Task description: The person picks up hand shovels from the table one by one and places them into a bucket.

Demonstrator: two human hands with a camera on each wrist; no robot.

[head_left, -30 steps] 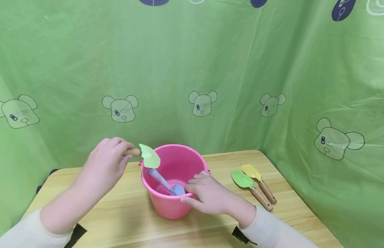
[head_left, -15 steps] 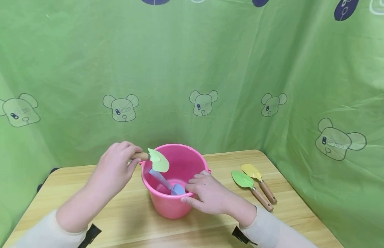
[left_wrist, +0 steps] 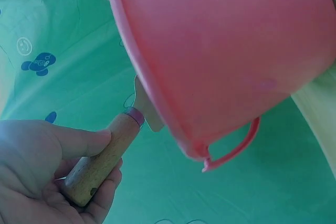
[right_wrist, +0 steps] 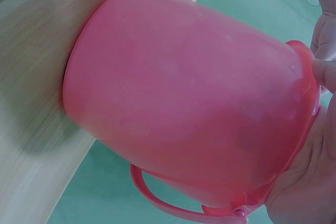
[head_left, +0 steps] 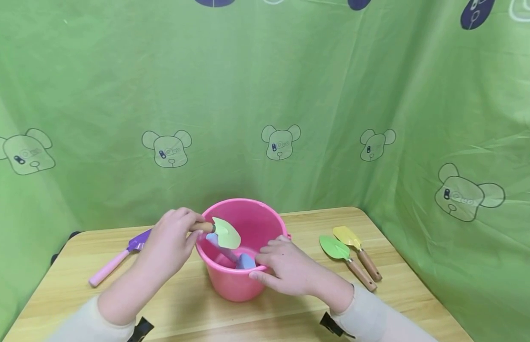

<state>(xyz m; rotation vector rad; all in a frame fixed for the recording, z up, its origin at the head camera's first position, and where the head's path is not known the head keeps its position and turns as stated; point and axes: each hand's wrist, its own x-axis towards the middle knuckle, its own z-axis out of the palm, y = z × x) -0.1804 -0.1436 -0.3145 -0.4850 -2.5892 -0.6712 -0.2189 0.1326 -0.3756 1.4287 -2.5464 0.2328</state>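
A pink bucket (head_left: 239,287) stands upright on the wooden table. My left hand (head_left: 170,242) grips the wooden handle of a small trowel with a pale green blade (head_left: 227,233); the blade is over the bucket's mouth, at its left rim. In the left wrist view the thumb and fingers wrap round that wooden handle (left_wrist: 105,156), and the bucket partly hides the blade. With fingers over the near right rim and thumb outside, my right hand (head_left: 286,266) holds the bucket. Inside the bucket leans a blue-grey trowel (head_left: 245,261), partly covered by the pale green blade.
On the table's right lie a green trowel (head_left: 334,247) and a yellow trowel (head_left: 347,235), both with wooden handles. To the left lies a purple shovel with a pink handle (head_left: 110,268), partly behind my left arm. A green curtain (head_left: 247,95) rises behind and beside the table (head_left: 307,308).
My left hand has moved right and down with the pale green trowel, from beside the rim to over the bucket's mouth. The purple shovel has come into sight. My right hand stays put.
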